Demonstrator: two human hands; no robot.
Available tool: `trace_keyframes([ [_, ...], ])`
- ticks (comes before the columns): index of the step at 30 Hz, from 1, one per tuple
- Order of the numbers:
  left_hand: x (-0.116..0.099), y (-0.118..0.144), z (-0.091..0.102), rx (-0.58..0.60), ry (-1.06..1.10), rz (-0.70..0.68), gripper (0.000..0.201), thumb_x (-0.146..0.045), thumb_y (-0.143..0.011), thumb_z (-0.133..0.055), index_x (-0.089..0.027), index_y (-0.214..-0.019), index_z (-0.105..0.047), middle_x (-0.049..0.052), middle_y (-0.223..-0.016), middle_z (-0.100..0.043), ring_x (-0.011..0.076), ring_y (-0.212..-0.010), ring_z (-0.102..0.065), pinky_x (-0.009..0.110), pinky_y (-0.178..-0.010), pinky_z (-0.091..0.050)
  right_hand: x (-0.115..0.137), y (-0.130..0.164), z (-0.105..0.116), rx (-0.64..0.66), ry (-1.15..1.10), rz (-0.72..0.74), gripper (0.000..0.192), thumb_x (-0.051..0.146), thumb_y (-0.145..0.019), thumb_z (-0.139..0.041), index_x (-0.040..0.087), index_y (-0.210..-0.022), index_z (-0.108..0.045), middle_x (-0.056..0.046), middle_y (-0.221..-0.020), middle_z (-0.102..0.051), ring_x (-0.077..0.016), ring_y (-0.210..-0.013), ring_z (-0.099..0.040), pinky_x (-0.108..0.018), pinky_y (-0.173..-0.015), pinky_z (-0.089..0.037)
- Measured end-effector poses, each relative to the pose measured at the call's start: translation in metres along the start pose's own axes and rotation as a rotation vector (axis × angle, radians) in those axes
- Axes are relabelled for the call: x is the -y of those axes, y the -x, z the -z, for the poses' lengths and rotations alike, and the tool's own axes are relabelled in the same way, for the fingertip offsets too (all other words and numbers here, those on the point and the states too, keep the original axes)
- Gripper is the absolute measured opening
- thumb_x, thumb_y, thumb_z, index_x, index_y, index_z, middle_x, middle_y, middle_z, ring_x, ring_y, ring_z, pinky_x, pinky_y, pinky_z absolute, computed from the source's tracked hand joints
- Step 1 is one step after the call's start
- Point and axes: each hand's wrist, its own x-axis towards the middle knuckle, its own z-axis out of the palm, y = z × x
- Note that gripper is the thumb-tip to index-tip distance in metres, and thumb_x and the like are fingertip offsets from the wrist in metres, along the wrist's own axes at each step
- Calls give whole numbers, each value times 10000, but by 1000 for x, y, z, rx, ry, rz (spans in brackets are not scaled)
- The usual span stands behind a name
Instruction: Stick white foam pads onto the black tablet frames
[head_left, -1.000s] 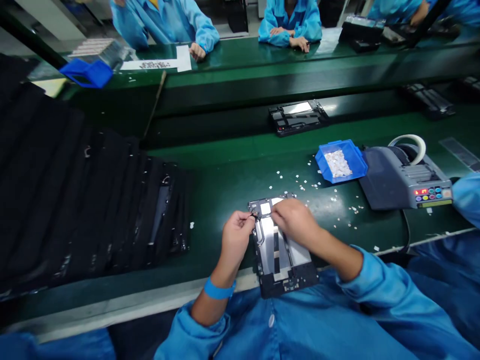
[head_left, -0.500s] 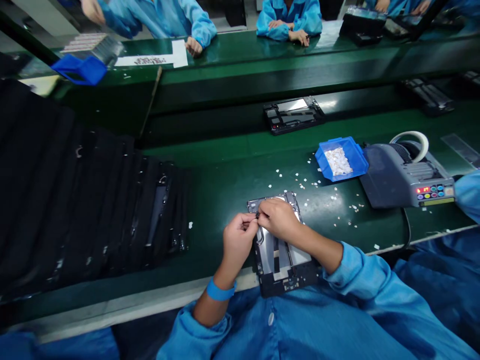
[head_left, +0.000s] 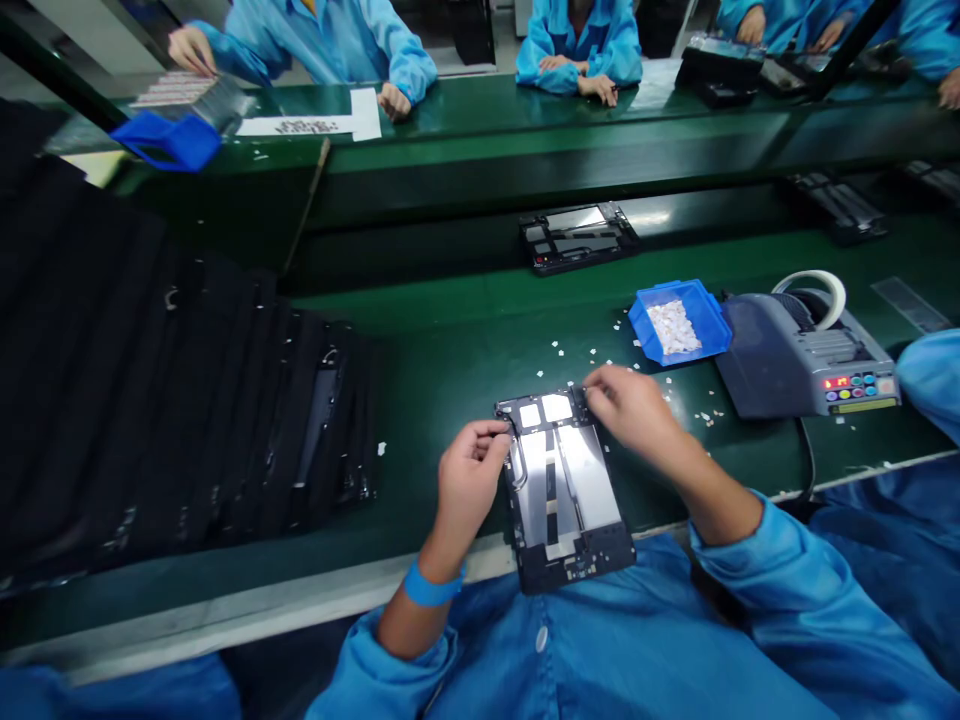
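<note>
An opened tablet point(head_left: 600, 475) with bare silver plates and a black frame lies in front of me, its near end over the bench edge. My left hand point(head_left: 469, 485) is at its upper left side, thumb and forefinger pinched beside a thin dark cable point(head_left: 520, 465); what lies between the tips is too small to make out. At the upper right corner is my right hand point(head_left: 634, 415), fingers curled together. Its fingertips meet the tablet's edge, and whatever they hold is hidden. Two white pads point(head_left: 556, 407) show near the tablet's top.
A blue bin point(head_left: 716, 318) of small white pieces stands beside a tape dispenser point(head_left: 802, 350). White bits point(head_left: 555, 345) are scattered on the green bench point(head_left: 427, 360). Black tablet housings point(head_left: 225, 400) stand in a row at left. Another opened tablet point(head_left: 581, 238) lies farther back. Co-workers sit opposite.
My right hand has moved away from my left, rightward to the tablet's upper right corner, uncovering the white pads and silver plates. My left hand has barely moved.
</note>
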Motion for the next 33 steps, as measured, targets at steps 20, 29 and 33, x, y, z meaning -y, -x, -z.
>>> trace_keyframes([
  [20,18,-19,25,93,-625,-521,238,-192,-978,-544,-204,-1140,-718,99,-1101,-745,266,-1030,-677,402,-929,-519,68,-44,-72,406,8,-84,213,271,-911,-624,196,-783,-777,-39,-766,-760,-165,-733,-667,-248,-617,-369],
  [29,20,-17,22,88,-627,-559,221,-179,-989,-541,-195,-1132,-709,97,-1090,-747,257,-1007,-677,396,-912,-517,67,-43,-74,406,45,-76,210,288,-942,-617,195,-823,-763,-43,-794,-762,-166,-749,-667,-254,-628,-361],
  [33,19,-15,22,108,-671,-559,246,-168,-984,-545,-189,-1173,-702,107,-1123,-743,272,-1023,-669,415,-922,-520,68,-46,-76,408,133,-39,199,296,-934,-618,201,-837,-763,-69,-859,-782,-199,-808,-699,-270,-652,-378],
])
